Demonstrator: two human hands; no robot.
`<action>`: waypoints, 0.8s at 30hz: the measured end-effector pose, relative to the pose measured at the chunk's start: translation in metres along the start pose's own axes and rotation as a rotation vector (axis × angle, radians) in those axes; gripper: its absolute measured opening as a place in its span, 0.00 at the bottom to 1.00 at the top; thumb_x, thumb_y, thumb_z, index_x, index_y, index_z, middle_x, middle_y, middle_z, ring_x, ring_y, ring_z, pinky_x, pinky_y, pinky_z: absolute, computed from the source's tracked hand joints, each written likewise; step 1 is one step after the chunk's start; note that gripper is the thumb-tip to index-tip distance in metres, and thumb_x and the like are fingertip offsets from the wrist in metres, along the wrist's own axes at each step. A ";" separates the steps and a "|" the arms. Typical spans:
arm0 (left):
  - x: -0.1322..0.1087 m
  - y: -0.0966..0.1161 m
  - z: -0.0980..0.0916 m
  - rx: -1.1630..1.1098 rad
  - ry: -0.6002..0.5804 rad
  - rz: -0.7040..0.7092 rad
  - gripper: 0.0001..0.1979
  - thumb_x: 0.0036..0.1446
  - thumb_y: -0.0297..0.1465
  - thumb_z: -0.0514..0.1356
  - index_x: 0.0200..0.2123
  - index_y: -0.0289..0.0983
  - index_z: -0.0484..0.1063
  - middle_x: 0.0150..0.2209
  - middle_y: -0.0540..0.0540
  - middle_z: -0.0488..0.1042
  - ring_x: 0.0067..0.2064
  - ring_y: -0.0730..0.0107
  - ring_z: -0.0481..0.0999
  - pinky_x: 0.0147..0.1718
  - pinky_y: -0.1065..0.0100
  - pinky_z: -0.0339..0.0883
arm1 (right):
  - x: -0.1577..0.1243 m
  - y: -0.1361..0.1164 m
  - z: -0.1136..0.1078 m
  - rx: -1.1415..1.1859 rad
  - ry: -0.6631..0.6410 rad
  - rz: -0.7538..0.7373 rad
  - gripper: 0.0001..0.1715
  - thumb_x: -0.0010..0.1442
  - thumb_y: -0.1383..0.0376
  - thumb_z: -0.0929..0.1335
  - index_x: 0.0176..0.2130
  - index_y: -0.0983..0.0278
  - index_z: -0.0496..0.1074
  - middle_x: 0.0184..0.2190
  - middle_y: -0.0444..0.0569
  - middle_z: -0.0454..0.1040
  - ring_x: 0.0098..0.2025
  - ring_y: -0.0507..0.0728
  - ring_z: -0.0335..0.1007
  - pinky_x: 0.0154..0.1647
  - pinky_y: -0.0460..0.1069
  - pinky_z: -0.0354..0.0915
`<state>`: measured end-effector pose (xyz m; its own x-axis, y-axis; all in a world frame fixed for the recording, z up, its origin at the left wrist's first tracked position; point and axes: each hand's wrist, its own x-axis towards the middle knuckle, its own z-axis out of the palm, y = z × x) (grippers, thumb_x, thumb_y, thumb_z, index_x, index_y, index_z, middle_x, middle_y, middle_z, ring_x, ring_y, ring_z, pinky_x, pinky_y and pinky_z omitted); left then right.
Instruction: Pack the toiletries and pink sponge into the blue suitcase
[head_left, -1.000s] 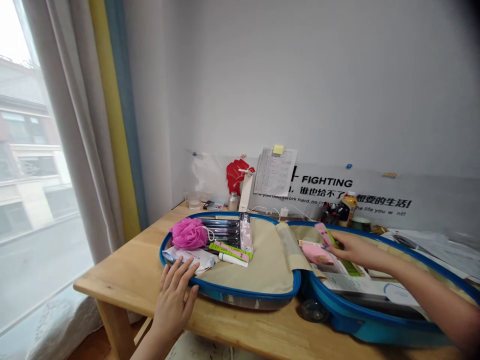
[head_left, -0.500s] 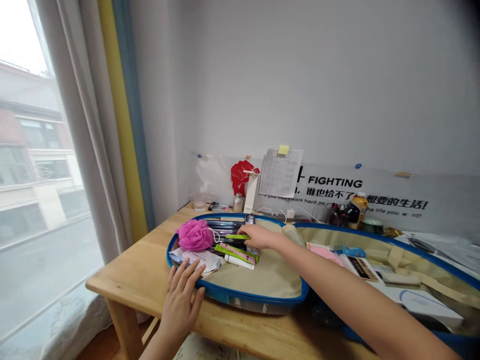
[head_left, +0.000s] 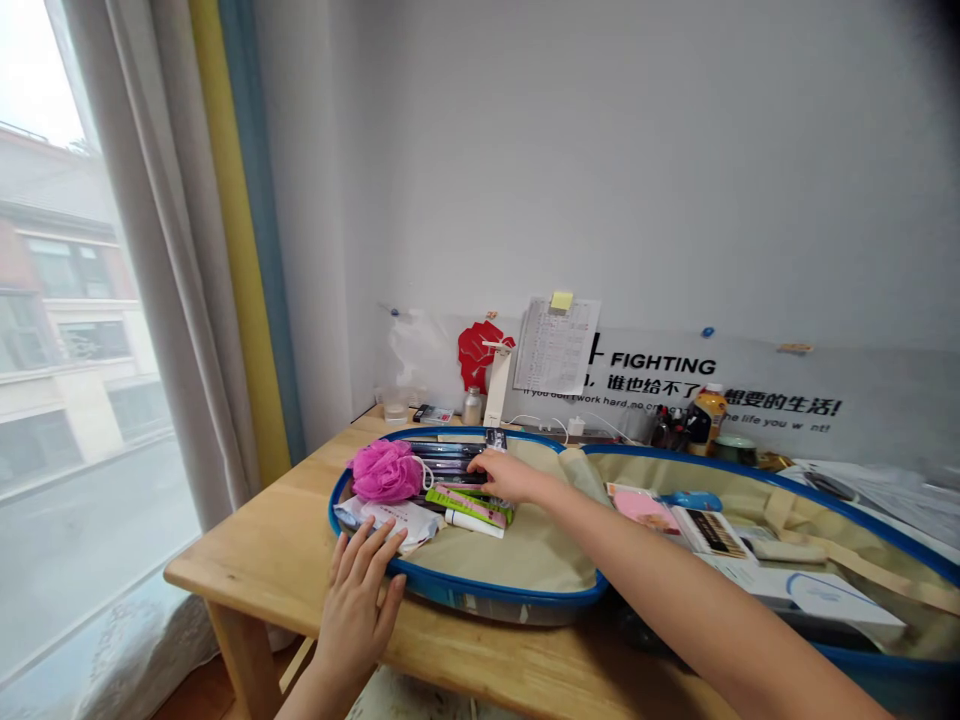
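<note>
An open suitcase with a blue rim [head_left: 517, 600] lies on the wooden table. My right hand [head_left: 510, 476] reaches into its left half, with bent fingers down at slim dark packages [head_left: 446, 450] and green-and-pink packets [head_left: 472, 503]. What its fingertips hold, if anything, is hidden. My left hand [head_left: 361, 575] rests at the near left rim, fingers spread, beside a white soft pack [head_left: 409, 522]. Behind that pack sits a pink bath puff [head_left: 386, 470] with a white cord. A white tube [head_left: 474, 523] lies in front of the green-and-pink packets.
The suitcase's right half holds a pink packet [head_left: 641, 508], a blue item [head_left: 691, 501], a card of dark sticks [head_left: 711, 532] and a white box [head_left: 836, 600]. A white lamp [head_left: 498, 385], small bottle [head_left: 472, 406] and orange bottle [head_left: 706, 415] stand along the wall.
My right hand has lowered slightly onto the packages. The thin green packet it held up now lies lower, by the other green one. The left hand stays at the rim.
</note>
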<state>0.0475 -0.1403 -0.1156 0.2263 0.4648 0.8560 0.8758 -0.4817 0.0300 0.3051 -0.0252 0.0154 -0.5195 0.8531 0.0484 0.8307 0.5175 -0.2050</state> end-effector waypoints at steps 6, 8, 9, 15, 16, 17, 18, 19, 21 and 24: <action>0.001 0.000 -0.002 0.000 0.019 0.026 0.22 0.61 0.31 0.52 0.59 0.39 0.62 0.57 0.44 0.70 0.67 0.61 0.54 0.66 0.57 0.39 | -0.048 0.057 -0.061 0.090 0.170 0.149 0.17 0.62 0.58 0.64 0.47 0.63 0.70 0.47 0.51 0.73 0.43 0.54 0.70 0.48 0.53 0.66; 0.000 -0.001 -0.001 -0.003 0.016 0.019 0.22 0.61 0.31 0.52 0.59 0.40 0.62 0.57 0.44 0.70 0.66 0.61 0.55 0.66 0.56 0.39 | -0.074 0.085 -0.078 0.099 0.198 0.234 0.20 0.60 0.55 0.62 0.46 0.62 0.71 0.44 0.52 0.75 0.43 0.56 0.71 0.46 0.53 0.66; 0.000 -0.001 0.000 -0.006 0.015 0.013 0.23 0.61 0.32 0.52 0.59 0.40 0.62 0.57 0.44 0.70 0.66 0.60 0.56 0.66 0.56 0.40 | -0.089 0.098 -0.084 0.102 0.194 0.272 0.21 0.59 0.54 0.61 0.45 0.62 0.72 0.43 0.52 0.75 0.42 0.57 0.71 0.46 0.54 0.66; -0.003 -0.002 0.003 -0.033 0.013 -0.027 0.24 0.61 0.33 0.52 0.61 0.44 0.62 0.58 0.45 0.70 0.64 0.59 0.61 0.65 0.54 0.44 | -0.179 0.135 -0.080 0.119 -0.021 0.410 0.26 0.43 0.51 0.68 0.40 0.62 0.74 0.41 0.54 0.77 0.43 0.63 0.73 0.44 0.55 0.68; -0.003 -0.002 0.003 -0.035 0.015 -0.028 0.24 0.61 0.32 0.51 0.61 0.44 0.62 0.58 0.45 0.70 0.64 0.59 0.61 0.65 0.54 0.44 | -0.192 0.135 -0.076 0.119 -0.059 0.421 0.27 0.40 0.53 0.69 0.40 0.61 0.74 0.42 0.54 0.77 0.44 0.64 0.73 0.46 0.56 0.68; -0.003 -0.002 0.003 -0.036 0.017 -0.026 0.24 0.61 0.32 0.51 0.61 0.44 0.61 0.58 0.45 0.70 0.64 0.59 0.61 0.65 0.53 0.44 | -0.204 0.133 -0.072 0.114 -0.097 0.429 0.28 0.38 0.56 0.70 0.41 0.61 0.74 0.44 0.53 0.77 0.47 0.66 0.72 0.48 0.57 0.67; -0.003 -0.002 0.003 -0.036 0.019 -0.023 0.24 0.61 0.32 0.51 0.61 0.43 0.61 0.58 0.45 0.70 0.64 0.59 0.60 0.65 0.54 0.44 | -0.214 0.130 -0.068 0.099 -0.132 0.440 0.30 0.36 0.58 0.70 0.43 0.60 0.74 0.46 0.53 0.76 0.49 0.67 0.71 0.50 0.57 0.66; -0.002 -0.002 0.003 -0.035 0.020 -0.020 0.24 0.61 0.32 0.51 0.61 0.43 0.61 0.58 0.45 0.70 0.64 0.59 0.60 0.65 0.54 0.44 | -0.222 0.127 -0.064 0.075 -0.162 0.455 0.33 0.35 0.60 0.70 0.45 0.59 0.74 0.48 0.53 0.75 0.51 0.67 0.70 0.52 0.57 0.65; -0.002 -0.002 0.002 -0.028 0.022 -0.008 0.24 0.61 0.32 0.51 0.61 0.42 0.61 0.57 0.44 0.70 0.65 0.59 0.59 0.65 0.54 0.43 | -0.234 0.121 -0.060 0.014 -0.195 0.490 0.37 0.36 0.62 0.69 0.49 0.59 0.72 0.51 0.54 0.73 0.54 0.67 0.68 0.54 0.57 0.63; 0.000 -0.002 0.001 -0.015 0.028 0.026 0.24 0.61 0.31 0.52 0.61 0.41 0.60 0.57 0.43 0.70 0.66 0.60 0.56 0.66 0.55 0.41 | -0.243 0.117 -0.055 -0.053 -0.166 0.522 0.34 0.37 0.64 0.68 0.48 0.61 0.71 0.50 0.56 0.71 0.52 0.66 0.69 0.51 0.56 0.64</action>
<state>0.0462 -0.1392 -0.1164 0.2369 0.4314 0.8705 0.8633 -0.5045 0.0151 0.5397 -0.1685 0.0332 -0.0565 0.9776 -0.2028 0.9932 0.0344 -0.1110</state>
